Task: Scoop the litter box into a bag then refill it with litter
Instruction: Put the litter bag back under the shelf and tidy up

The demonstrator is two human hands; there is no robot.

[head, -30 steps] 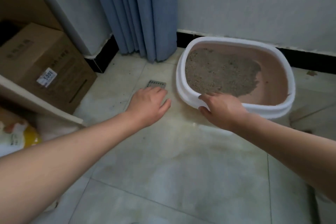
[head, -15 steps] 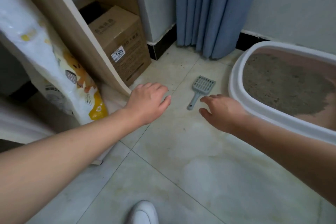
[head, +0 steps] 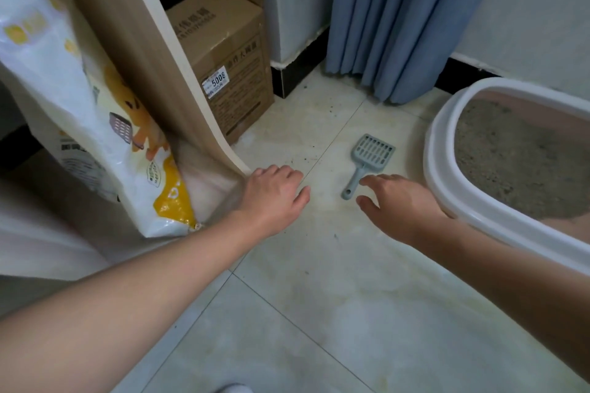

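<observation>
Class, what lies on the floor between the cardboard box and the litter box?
Head view: the grey scoop, on tile between cardboard box and litter box.

On the tiled floor (head: 319,297) sit a scoop (head: 372,155), litter box (head: 434,150), litter bag (head: 79,105) and carton (head: 230,57).

The pale tiled floor (head: 319,313) has dark specks. A blue curtain (head: 408,19) hangs between light walls (head: 526,9) with a black baseboard (head: 298,70). A cardboard box (head: 230,73) stands behind a leaning wooden board (head: 153,57).

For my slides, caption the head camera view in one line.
Open right hand near the grey scoop on the floor beside the litter box.
</observation>
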